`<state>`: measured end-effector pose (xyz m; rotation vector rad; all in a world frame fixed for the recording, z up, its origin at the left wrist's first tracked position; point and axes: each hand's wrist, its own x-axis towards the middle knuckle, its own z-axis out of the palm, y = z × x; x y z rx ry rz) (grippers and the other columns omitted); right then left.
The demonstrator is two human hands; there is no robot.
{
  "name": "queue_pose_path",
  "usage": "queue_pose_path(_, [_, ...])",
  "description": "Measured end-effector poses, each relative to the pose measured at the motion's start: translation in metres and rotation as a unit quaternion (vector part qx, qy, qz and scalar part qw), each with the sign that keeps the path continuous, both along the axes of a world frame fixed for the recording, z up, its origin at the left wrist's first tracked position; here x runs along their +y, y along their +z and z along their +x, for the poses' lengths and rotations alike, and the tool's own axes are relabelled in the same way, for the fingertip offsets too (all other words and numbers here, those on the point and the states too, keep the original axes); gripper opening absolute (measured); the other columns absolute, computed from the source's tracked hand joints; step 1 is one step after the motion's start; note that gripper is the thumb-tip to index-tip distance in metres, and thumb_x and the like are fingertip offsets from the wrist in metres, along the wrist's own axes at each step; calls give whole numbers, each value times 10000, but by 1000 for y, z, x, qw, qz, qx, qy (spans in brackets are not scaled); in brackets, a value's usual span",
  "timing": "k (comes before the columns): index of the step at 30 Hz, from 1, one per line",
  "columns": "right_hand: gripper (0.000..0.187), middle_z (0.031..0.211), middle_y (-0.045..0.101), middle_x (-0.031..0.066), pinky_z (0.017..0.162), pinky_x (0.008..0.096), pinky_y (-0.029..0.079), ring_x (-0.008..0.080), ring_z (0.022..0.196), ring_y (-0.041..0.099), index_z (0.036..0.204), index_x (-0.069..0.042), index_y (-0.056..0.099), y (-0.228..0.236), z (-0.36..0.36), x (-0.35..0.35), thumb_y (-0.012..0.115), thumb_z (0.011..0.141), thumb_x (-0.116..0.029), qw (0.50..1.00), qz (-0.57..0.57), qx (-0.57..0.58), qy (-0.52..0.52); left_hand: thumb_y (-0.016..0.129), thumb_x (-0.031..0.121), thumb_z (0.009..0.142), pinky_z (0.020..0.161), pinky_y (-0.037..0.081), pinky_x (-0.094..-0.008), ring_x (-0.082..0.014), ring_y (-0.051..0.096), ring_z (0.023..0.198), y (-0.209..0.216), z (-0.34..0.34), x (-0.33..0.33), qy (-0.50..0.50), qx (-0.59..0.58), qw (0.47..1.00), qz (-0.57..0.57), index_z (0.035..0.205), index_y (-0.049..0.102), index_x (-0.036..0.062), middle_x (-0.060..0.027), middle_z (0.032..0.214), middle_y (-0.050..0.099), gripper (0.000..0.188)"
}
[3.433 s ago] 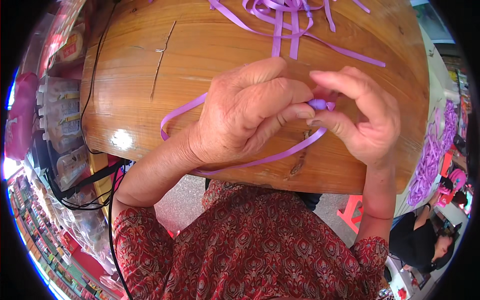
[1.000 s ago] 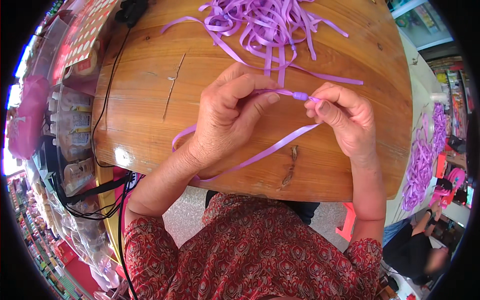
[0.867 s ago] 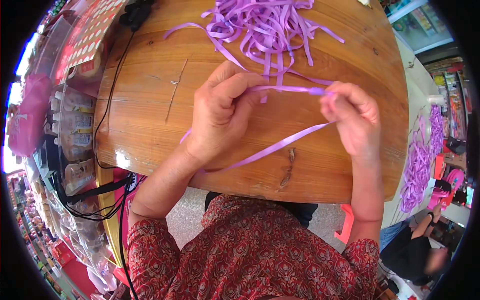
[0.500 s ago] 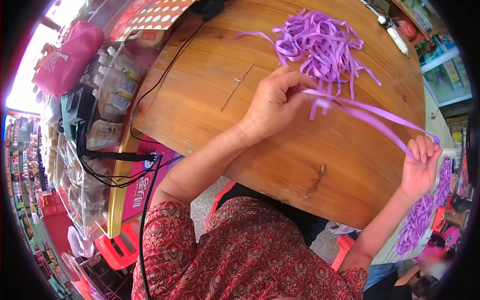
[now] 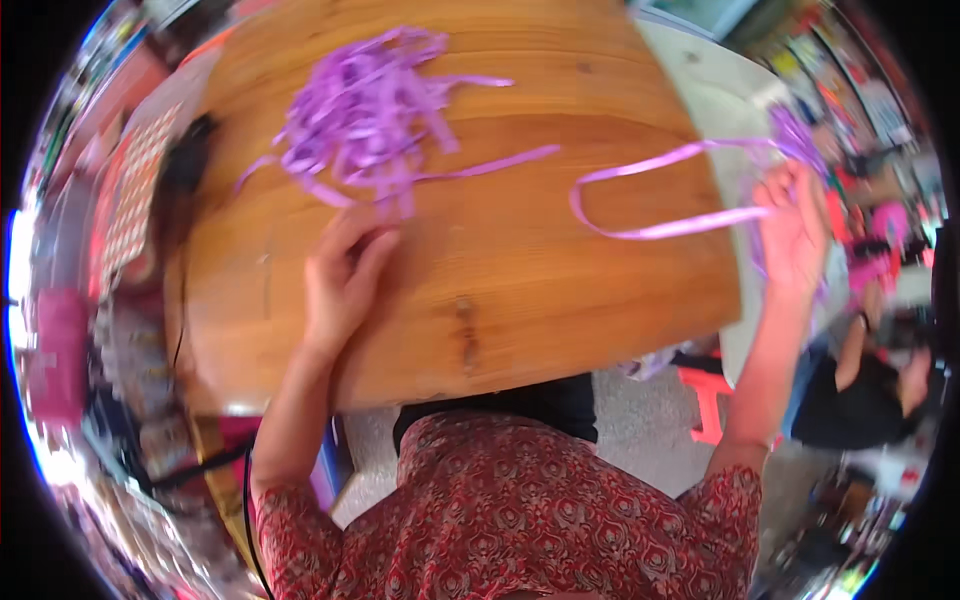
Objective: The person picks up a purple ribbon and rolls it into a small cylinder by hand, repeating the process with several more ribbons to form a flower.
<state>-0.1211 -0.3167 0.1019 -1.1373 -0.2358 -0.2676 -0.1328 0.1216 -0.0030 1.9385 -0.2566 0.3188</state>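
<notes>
My right hand is raised past the table's right side, its fingers closed on a purple ribbon. The ribbon hangs out to the left in a long open loop over the table. Beyond that hand lies a bunch of similar purple ribbons, partly hidden by it. My left hand is at the near edge of a tangled heap of purple ribbons on the wooden table. Its fingers curl loosely, thumb apart, with no ribbon visibly gripped. Motion blurs the picture somewhat.
A pale surface adjoins the table on the right. Red stools stand below it, and a person in black sits at the right. On the left are a spotted box, a pink bag and a dark cable.
The view has swung to the right. My left hand has let go of the ribbon loop, which my right hand has drawn away to the right. The left hand is now beside the heap.
</notes>
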Motion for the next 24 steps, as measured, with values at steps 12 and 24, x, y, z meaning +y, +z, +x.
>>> queue_pose_path(12, [218, 930, 605, 53, 661, 213, 416, 88, 753, 506, 1082, 54, 604, 64, -26, -134, 562, 938, -103, 967, -112, 15, -230, 683, -15, 769, 583, 475, -324, -262, 598, 669, 20, -20, -95, -270, -107, 942, 170, 901, 649, 11, -123, 790, 599, 139])
queue_pose_path(24, [308, 1007, 656, 183, 780, 419, 482, 366, 948, 612, 1085, -70, 660, 52, -40, -288, 580, 897, -299, 342, -814, 102, -459, 722, 41, 757, 547, 469, -353, -279, 591, 636, 5, -15, -127, -298, -133, 937, 127, 895, 655, 34, -105, 768, 592, 154])
